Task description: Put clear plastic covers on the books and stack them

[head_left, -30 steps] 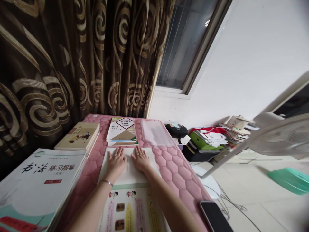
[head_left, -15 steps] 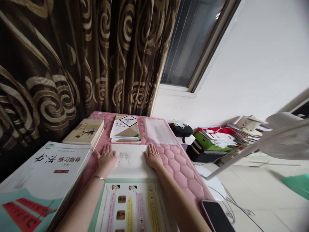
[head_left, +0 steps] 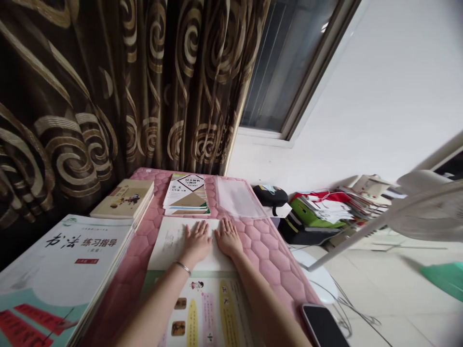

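Spreading across the frame, a dark brown curtain with gold swirls (head_left: 65, 96) hangs at the left, beside a white wall (head_left: 361, 96) and a grey-glazed window (head_left: 289, 62). A white electric fan (head_left: 427, 212) stands at the right, past a heaped stack of papers and books (head_left: 325, 207). Below lies a pink quilted mat with a hexagon pattern (head_left: 271, 260), bearing a large white calligraphy workbook (head_left: 68, 260), a beige paperback (head_left: 123, 200), a white diamond-marked workbook (head_left: 186, 193) and a clear plastic sleeve (head_left: 237, 198). A black smartphone (head_left: 321, 327) sits at the mat's near corner. The open white-paged book with a colourful illustrated page (head_left: 188, 255) lies in the middle of the mat. The left hand (head_left: 196, 242), wearing a thin silver bangle (head_left: 182, 268), and the right hand (head_left: 227, 237) both lie flat on its white page, fingers spread, just beside each other.
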Tool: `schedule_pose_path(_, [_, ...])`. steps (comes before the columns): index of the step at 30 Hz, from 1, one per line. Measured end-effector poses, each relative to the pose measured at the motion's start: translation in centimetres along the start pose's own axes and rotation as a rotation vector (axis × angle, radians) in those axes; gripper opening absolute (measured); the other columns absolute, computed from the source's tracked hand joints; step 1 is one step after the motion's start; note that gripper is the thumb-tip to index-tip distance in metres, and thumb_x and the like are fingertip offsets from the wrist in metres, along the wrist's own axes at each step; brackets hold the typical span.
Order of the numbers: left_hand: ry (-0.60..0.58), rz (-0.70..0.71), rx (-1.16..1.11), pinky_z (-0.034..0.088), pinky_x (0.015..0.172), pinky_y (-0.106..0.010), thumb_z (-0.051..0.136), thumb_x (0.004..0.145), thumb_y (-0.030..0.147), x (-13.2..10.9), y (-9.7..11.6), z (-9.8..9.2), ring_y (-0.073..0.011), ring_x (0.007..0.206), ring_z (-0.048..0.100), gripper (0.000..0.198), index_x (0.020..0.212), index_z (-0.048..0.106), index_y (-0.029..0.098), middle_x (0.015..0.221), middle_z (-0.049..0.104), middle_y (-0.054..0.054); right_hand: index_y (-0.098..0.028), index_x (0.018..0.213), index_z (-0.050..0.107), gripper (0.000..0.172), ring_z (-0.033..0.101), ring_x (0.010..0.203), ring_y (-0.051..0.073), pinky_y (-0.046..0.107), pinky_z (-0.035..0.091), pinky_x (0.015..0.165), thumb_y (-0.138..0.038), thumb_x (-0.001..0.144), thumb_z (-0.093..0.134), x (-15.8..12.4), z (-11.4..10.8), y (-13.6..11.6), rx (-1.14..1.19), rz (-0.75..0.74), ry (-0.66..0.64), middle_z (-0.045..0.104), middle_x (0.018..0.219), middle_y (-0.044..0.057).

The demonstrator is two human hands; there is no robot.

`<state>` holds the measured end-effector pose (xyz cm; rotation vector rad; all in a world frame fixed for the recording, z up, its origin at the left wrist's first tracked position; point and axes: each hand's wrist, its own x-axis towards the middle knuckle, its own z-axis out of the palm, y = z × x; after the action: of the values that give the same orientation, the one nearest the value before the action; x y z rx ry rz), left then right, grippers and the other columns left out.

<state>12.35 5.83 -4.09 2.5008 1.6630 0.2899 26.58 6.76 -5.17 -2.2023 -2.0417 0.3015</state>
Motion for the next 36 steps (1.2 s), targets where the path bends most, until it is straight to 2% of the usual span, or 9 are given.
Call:
schedule_pose_path(8, [0.004,-0.142,0.048,0.006,0.116,-0.069,0.024,0.099,0.038,-1.3,-8.2,-1.2,-0.0279,0.150,0.022,0.057,0.153,0.031,0.021,0.161,0.024,-0.006,-0.005,0.156,0.016,0.068,0.008,0.152,0.021,0.035,0.005,0.121,-0.043,0.100,0.022,0.0,0.0,-0.1,-0.005,0.019,-0.024,0.009,0.164,0.009])
schedule_pose_path(14, [0.065,-0.188,0.080,0.002,0.116,-0.070,0.024,0.099,0.038,-1.7,-9.7,-1.0,-0.0272,0.149,0.025,0.057,0.152,0.033,0.019,0.159,0.030,-0.006,-0.001,0.155,0.017,0.067,0.008,0.151,0.026,0.040,0.008,0.121,-0.039,0.101,0.024,-0.4,-1.2,-0.8,-0.053,0.037,-0.040,0.010,0.163,0.014])
schedule_pose_path(16, [0.088,-0.177,0.075,0.001,0.115,-0.071,0.025,0.099,0.037,-1.7,-9.7,-0.6,-0.0285,0.148,0.027,0.057,0.151,0.034,0.019,0.159,0.031,-0.007,0.002,0.153,0.021,0.065,0.008,0.151,0.029,0.045,0.009,0.121,-0.034,0.100,0.028,-0.7,-1.5,-2.6,-0.073,0.009,-0.013,0.013,0.162,0.019])
schedule_pose_path(18, [0.112,-0.160,0.076,0.000,0.115,-0.072,0.026,0.099,0.036,-1.7,-9.9,-0.1,-0.0296,0.147,0.028,0.056,0.151,0.035,0.019,0.158,0.032,-0.007,0.002,0.152,0.026,0.063,0.007,0.151,0.028,0.045,0.009,0.121,-0.032,0.099,0.030,-0.9,-1.4,-5.3,-0.049,-0.121,0.014,0.017,0.161,0.020])
schedule_pose_path(21, [0.122,-0.137,0.088,-0.003,0.115,-0.071,0.026,0.099,0.029,-1.7,-10.4,0.4,-0.0288,0.148,0.025,0.053,0.149,0.039,0.024,0.159,0.029,-0.005,-0.006,0.153,0.029,0.062,0.010,0.151,0.024,0.043,0.014,0.121,-0.041,0.102,0.023,-0.8,-0.3,-9.8,0.111,-0.355,-0.055,0.019,0.161,0.014])
schedule_pose_path(24, [0.114,-0.140,0.099,-0.003,0.116,-0.070,0.024,0.098,0.024,-1.6,-10.6,0.6,-0.0275,0.149,0.023,0.054,0.149,0.038,0.027,0.160,0.027,-0.003,-0.014,0.155,0.026,0.063,0.013,0.151,0.021,0.045,0.015,0.121,-0.049,0.103,0.018,-0.3,0.9,-11.9,0.190,-0.389,-0.105,0.021,0.162,0.010])
schedule_pose_path(27, [0.120,-0.143,0.095,-0.003,0.115,-0.072,0.025,0.098,0.027,-1.6,-10.4,0.5,-0.0292,0.148,0.026,0.054,0.151,0.035,0.023,0.159,0.029,-0.005,-0.013,0.155,0.025,0.062,0.011,0.151,0.019,0.042,0.010,0.122,-0.046,0.103,0.020,0.3,1.1,-10.2,0.151,-0.333,-0.089,0.016,0.163,0.009])
schedule_pose_path(33, [0.133,-0.160,0.096,-0.001,0.116,-0.070,0.027,0.099,0.033,-1.8,-9.8,-0.1,-0.0301,0.147,0.029,0.054,0.151,0.036,0.021,0.158,0.032,-0.008,-0.007,0.155,0.021,0.065,0.011,0.151,0.022,0.041,0.008,0.122,-0.043,0.102,0.023,0.5,-0.4,-2.1,0.040,-0.125,-0.039,0.014,0.163,0.011])
schedule_pose_path(36, [0.101,-0.170,0.108,0.000,0.116,-0.070,0.025,0.099,0.033,-1.9,-9.7,-0.5,-0.0282,0.147,0.028,0.055,0.151,0.034,0.021,0.159,0.030,-0.007,-0.004,0.155,0.021,0.066,0.010,0.151,0.022,0.037,0.006,0.122,-0.043,0.102,0.022,0.4,-0.6,0.2,-0.004,-0.059,-0.023,0.014,0.163,0.012])
